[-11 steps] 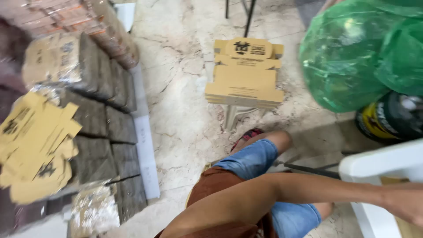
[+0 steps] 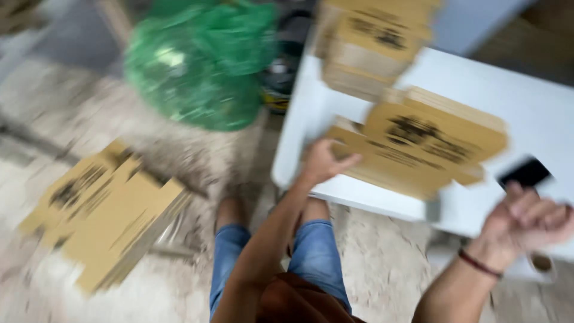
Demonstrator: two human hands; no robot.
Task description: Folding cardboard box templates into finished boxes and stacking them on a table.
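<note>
Here we see our left hand [image 2: 323, 161] gripping the near edge of a flat cardboard stack [image 2: 427, 146] lying on the white table [image 2: 526, 96], fingers curled onto it. Our right hand [image 2: 526, 221] hovers loosely curled beside a dark object [image 2: 525, 172]; blur hides what. Farther off, a green bag [image 2: 200, 63].

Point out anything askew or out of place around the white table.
The flat cardboard stack under the left hand lies crooked and juts over the white table edge. Another cardboard pile lies fanned out on the floor, not squared. The picture is blurred, so finer damage cannot be judged.
</note>
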